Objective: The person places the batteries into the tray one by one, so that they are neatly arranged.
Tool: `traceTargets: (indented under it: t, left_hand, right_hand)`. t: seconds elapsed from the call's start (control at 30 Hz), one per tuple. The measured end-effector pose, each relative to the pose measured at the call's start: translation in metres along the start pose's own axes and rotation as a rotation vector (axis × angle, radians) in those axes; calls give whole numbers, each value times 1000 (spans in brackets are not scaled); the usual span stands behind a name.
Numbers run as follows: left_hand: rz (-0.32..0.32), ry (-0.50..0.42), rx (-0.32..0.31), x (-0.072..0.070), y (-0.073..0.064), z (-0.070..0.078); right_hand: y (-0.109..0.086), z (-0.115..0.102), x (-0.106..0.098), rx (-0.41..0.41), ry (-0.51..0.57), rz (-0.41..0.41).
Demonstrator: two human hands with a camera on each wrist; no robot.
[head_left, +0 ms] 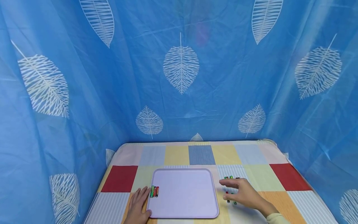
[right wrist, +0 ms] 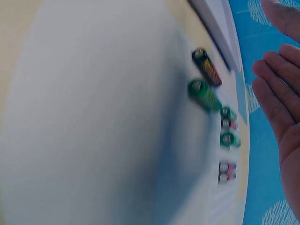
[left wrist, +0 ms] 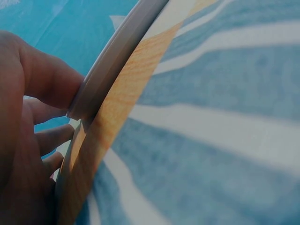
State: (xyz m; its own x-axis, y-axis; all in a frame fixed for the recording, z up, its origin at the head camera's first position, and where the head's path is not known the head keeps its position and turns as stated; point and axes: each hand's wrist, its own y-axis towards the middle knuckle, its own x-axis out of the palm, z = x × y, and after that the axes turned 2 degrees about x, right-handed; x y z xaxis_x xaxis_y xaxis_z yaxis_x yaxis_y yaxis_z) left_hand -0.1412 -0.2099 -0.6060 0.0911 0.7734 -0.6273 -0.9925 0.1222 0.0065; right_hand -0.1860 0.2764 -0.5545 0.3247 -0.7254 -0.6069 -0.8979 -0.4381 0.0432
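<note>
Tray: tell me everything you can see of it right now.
The tray is pale lilac, rectangular with rounded corners and a low raised rim; it looks like smooth plastic. It lies flat on the patchwork cloth, long side across the person's view. A small group of batteries lies side by side at its left rim. The left hand touches the rim by the near left corner.

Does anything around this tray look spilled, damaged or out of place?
Nothing looks spilled or visibly damaged. The only mild irregularity: loose batteries near the right hand lie in scattered groups on the tablecloth, while the battery row on the tray lies side by side at its left edge.
</note>
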Motion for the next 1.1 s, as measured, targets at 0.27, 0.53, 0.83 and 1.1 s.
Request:
traceTargets:
  t: [0.27, 0.53, 0.83, 1.1]
  left_hand:
    - [35, -1, 14, 4, -1, -3]
    - [50, -2, 31, 6, -2, -3]
    - [29, 0, 21, 2, -2, 0]
    - [15, -7, 11, 2, -2, 1]
  right_hand:
    - [-21, 11, -15, 120, -42, -2]
    - [-33, 19, -21, 137, -76, 6]
    - [-35, 25, -9, 232, -81, 11]
    - [-36, 27, 3, 216, -177, 57]
